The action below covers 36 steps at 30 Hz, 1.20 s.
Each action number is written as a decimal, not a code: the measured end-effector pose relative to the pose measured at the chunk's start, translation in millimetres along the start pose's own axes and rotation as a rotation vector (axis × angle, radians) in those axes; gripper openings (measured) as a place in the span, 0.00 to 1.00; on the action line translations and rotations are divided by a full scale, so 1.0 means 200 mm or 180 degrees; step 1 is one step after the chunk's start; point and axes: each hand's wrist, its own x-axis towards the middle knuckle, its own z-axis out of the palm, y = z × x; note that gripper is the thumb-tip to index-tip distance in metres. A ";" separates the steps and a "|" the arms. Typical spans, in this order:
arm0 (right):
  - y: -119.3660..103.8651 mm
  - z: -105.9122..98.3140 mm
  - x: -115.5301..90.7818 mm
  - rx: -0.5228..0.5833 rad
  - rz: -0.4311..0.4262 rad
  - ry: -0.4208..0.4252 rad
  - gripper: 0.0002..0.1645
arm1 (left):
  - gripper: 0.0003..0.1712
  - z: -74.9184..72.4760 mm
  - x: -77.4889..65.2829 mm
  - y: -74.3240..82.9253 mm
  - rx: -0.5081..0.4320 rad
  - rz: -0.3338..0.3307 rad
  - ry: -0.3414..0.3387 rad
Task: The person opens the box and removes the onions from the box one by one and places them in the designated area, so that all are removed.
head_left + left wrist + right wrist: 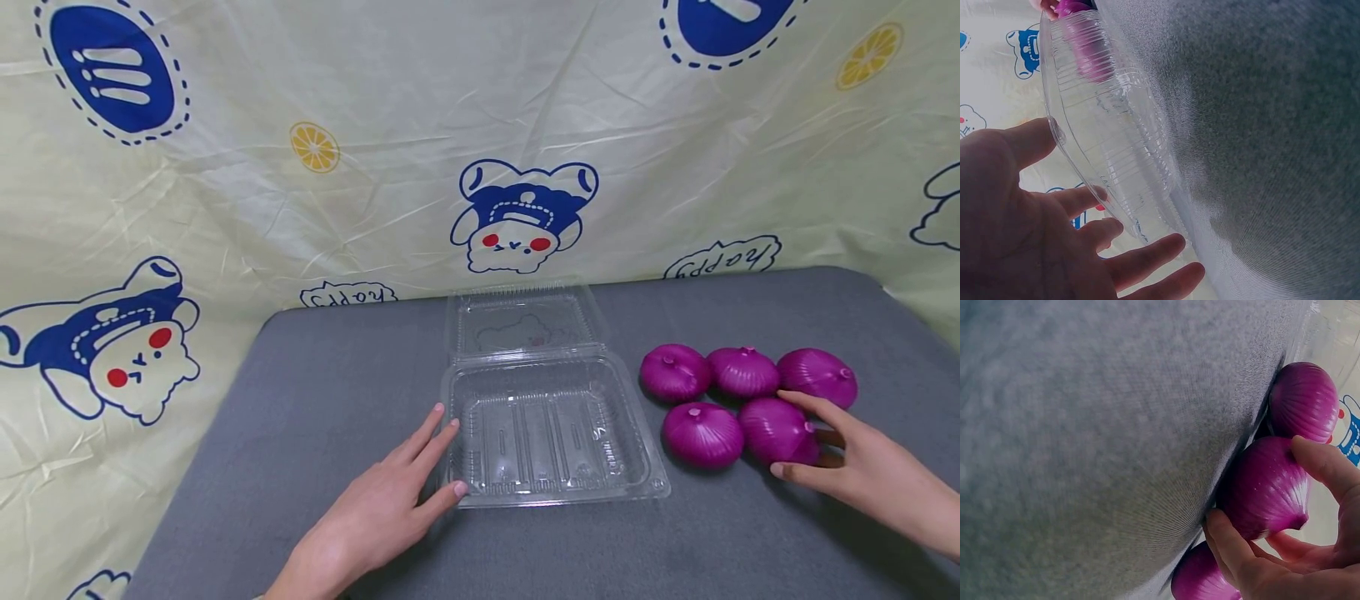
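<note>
An open clear plastic clamshell box (656, 483) lies in the middle of the table, its lid (525, 321) folded back toward the curtain. At the box's left edge, my left hand (382, 504) touches the rim with fingers spread and fairly straight; the left wrist view shows the thumb against the rim (1060, 131). My right hand (855, 458) grips the front right purple onion (776, 429), thumb on one side and fingers on the other. In the right wrist view this onion (1263, 487) still sits low at the cloth.
Beside the held onion is another front onion (702, 435). Behind them stand three more, a left onion (675, 372), a middle onion (742, 372) and a right onion (817, 375). Grey cloth (315, 392) covers the table; a printed curtain (397, 217) hangs behind it.
</note>
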 end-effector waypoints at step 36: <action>-0.11 0.02 -0.11 0.0310 -0.0615 0.1159 0.48 | 0.38 -0.01 0.01 -0.02 0.0099 0.0173 0.0319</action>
